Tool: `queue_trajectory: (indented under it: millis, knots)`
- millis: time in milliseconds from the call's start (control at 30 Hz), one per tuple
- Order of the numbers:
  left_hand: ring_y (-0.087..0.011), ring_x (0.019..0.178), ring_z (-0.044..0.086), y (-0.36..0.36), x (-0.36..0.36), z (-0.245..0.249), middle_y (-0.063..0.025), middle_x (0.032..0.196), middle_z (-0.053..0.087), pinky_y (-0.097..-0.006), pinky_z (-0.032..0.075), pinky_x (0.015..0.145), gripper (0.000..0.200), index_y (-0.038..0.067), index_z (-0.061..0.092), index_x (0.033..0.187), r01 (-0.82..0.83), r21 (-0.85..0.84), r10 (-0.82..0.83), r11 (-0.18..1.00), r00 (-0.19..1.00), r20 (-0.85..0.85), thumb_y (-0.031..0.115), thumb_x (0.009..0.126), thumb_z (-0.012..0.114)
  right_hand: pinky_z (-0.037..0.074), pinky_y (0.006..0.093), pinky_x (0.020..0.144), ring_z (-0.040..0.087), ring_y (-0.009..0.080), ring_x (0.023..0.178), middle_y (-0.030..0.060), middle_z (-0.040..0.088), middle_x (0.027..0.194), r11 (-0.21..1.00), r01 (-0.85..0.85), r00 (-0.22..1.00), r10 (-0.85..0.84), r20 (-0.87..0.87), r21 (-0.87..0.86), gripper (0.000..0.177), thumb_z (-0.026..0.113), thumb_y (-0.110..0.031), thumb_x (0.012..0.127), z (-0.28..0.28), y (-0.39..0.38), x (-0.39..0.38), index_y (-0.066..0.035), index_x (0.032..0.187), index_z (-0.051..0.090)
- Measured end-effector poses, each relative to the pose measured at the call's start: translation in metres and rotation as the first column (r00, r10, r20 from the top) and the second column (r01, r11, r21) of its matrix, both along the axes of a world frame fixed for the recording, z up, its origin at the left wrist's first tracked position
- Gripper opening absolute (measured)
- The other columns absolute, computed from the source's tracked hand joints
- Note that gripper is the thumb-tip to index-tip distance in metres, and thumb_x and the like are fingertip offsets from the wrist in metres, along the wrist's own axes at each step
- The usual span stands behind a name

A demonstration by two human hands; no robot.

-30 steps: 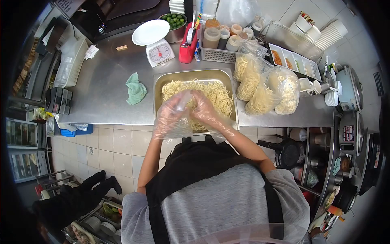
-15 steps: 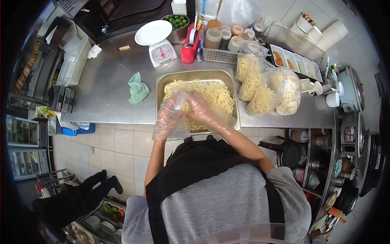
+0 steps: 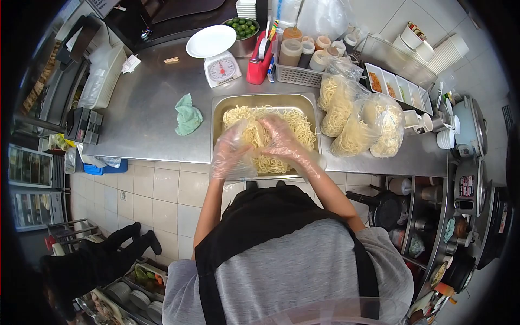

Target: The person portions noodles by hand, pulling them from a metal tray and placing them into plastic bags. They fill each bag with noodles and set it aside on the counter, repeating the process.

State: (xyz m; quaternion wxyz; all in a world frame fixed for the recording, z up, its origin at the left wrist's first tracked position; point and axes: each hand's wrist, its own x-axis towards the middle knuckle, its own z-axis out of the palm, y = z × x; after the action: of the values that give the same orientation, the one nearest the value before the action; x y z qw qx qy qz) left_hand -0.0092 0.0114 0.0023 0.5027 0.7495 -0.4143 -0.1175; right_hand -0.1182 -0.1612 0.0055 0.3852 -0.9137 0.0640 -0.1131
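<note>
Both my hands wear loose clear plastic gloves and are over a steel tray point(image 3: 218, 108) of pale yellow noodles point(image 3: 300, 127). A clump of noodles point(image 3: 253, 135) is between them, above the rest. From its left side my left hand point(image 3: 232, 150) closes on the clump, with its fingers partly hidden by crinkled plastic. My right hand point(image 3: 283, 142) curls around the other side, fingertips at the clump's top and thumb lower down. Just right of the tray stand several clear bags of noodles point(image 3: 353, 135).
A green cloth point(image 3: 188, 115) lies on the steel counter point(image 3: 141, 116) left of the tray. Behind are a scale point(image 3: 222, 69), a red tape dispenser point(image 3: 258, 67) and a basket point(image 3: 299, 76) of sauce bottles. Another person's dark-clothed legs point(image 3: 124, 244) show at lower left.
My hands have moved apart slightly and the right one has turned, so the noodle clump between them now shows more. The whole view has shifted a little.
</note>
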Motion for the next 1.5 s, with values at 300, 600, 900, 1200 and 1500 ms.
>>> queue_trajectory:
  millis: [300, 600, 900, 1200, 1500]
  knots:
    - [-0.0240, 0.117, 0.053, 0.000, 0.011, -0.008, -0.0135, 0.127, 0.055, -0.0337, 0.040, 0.099, 0.058, 0.004, 0.049, 0.132, -0.043, 0.089, 0.059, 0.995, 0.981, -0.185, 0.008, 0.078, 0.069, 0.038, 0.0408, 0.103, 0.046, 0.0376, 0.122, 0.0248, 0.049, 0.130, 0.990, 0.094, 0.994, -0.087, -0.065, 0.107, 0.098, 0.082, -0.024, 0.059, -0.030, 0.006, 0.021, 0.001, 0.140, 0.032]
    - [-0.0279, 0.115, 0.053, 0.009, -0.012, 0.026, -0.0141, 0.124, 0.054, -0.0351, 0.043, 0.098, 0.055, 0.006, 0.053, 0.128, 0.081, -0.025, -0.073, 0.996, 0.969, 0.238, 0.001, 0.075, 0.067, 0.040, 0.0397, 0.100, 0.052, 0.0343, 0.116, 0.0218, 0.055, 0.123, 0.983, 0.107, 0.994, -0.103, -0.033, 0.147, 0.093, 0.083, -0.028, 0.060, -0.011, 0.008, 0.001, -0.004, 0.137, 0.038]
    - [-0.0271, 0.095, 0.061, 0.010, 0.005, 0.000, -0.0150, 0.105, 0.061, -0.0364, 0.050, 0.078, 0.053, 0.003, 0.055, 0.122, -0.058, 0.508, -0.189, 0.860, 0.887, 0.422, 0.032, 0.079, 0.066, 0.032, 0.0490, 0.106, 0.033, 0.0404, 0.131, 0.0225, 0.036, 0.139, 0.986, 0.083, 0.995, -0.075, 0.065, -0.141, 0.081, 0.078, -0.017, 0.063, -0.021, 0.029, 0.009, -0.013, 0.136, 0.042]
    - [-0.0237, 0.086, 0.058, -0.005, 0.001, -0.029, -0.0151, 0.103, 0.060, -0.0359, 0.048, 0.079, 0.035, 0.007, 0.052, 0.123, -0.312, 0.214, 0.098, 0.926, 0.743, 0.662, 0.019, 0.090, 0.054, 0.034, 0.0440, 0.106, 0.038, 0.0373, 0.129, 0.0194, 0.041, 0.139, 0.996, 0.076, 0.996, -0.074, 0.048, -0.052, 0.076, 0.077, -0.030, 0.071, -0.058, 0.016, 0.015, -0.007, 0.135, 0.043]
    - [-0.0321, 0.096, 0.060, 0.013, 0.005, 0.014, -0.0169, 0.107, 0.062, -0.0380, 0.047, 0.085, 0.038, 0.005, 0.055, 0.120, 0.088, 0.086, -0.115, 0.992, 0.916, 0.384, 0.017, 0.084, 0.058, 0.030, 0.0412, 0.109, 0.037, 0.0336, 0.131, 0.0207, 0.040, 0.141, 0.984, -0.011, 0.991, 0.034, -0.126, 0.181, 0.083, 0.073, -0.041, 0.076, 0.002, -0.018, -0.003, -0.004, 0.140, 0.035]
